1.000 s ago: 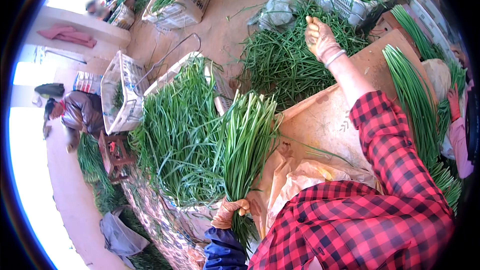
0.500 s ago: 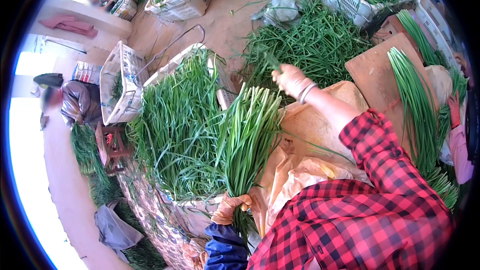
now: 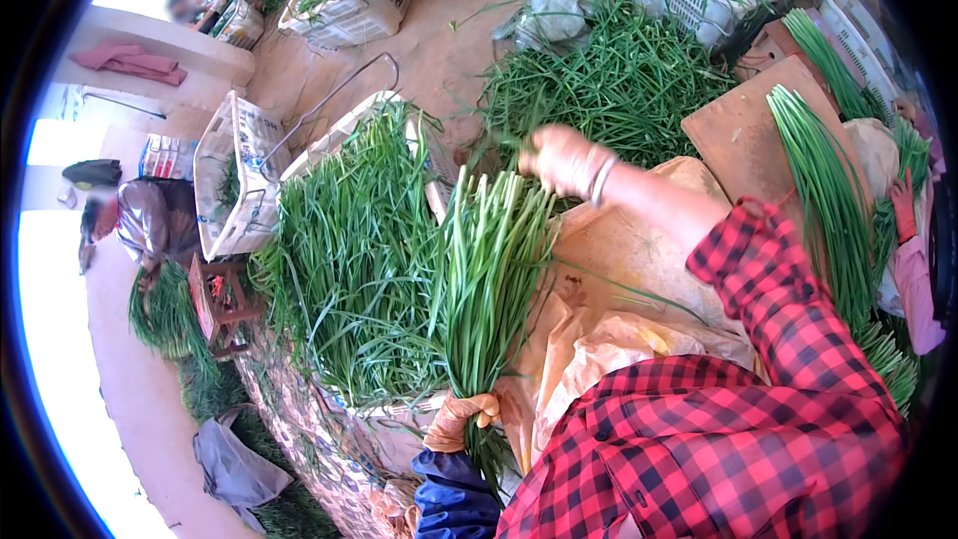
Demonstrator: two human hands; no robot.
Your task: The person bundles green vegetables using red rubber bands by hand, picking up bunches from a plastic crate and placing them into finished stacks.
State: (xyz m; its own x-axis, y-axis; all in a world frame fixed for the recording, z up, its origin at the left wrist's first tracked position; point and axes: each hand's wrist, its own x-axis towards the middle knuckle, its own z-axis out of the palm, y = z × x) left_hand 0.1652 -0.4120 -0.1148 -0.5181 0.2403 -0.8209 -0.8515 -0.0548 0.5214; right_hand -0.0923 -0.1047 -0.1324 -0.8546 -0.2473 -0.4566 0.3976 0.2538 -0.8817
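My left hand (image 3: pixel 462 422), in an orange glove, is wrapped round the lower part of a bunch of garlic chives (image 3: pixel 489 284). The bunch stands upright, its pale cut ends fanned out at the top. My right hand (image 3: pixel 567 160), with a pale band at the wrist, is just beyond those ends, at their right. Its fingers are curled and smeared by motion; blurred green wisps show beside them, and what they hold is unclear. Left of the bunch, a white crate (image 3: pixel 399 401) is heaped with loose garlic chives (image 3: pixel 349 260). An orange-brown plastic sheet (image 3: pixel 619 250) lies under my right forearm.
A pile of green leaves (image 3: pixel 619 90) covers the floor ahead, a clear plastic bag (image 3: pixel 559 15) by it. Long green stalks (image 3: pixel 813 180) lie on a brown board (image 3: pixel 733 140) at right, near a co-worker's red-gloved hand (image 3: pixel 903 210). Another person (image 3: pixel 155 215) sits at far left.
My right hand has moved slightly left, closer to the tops of the bunch. My left hand keeps its hold. The whole view has shifted a little.
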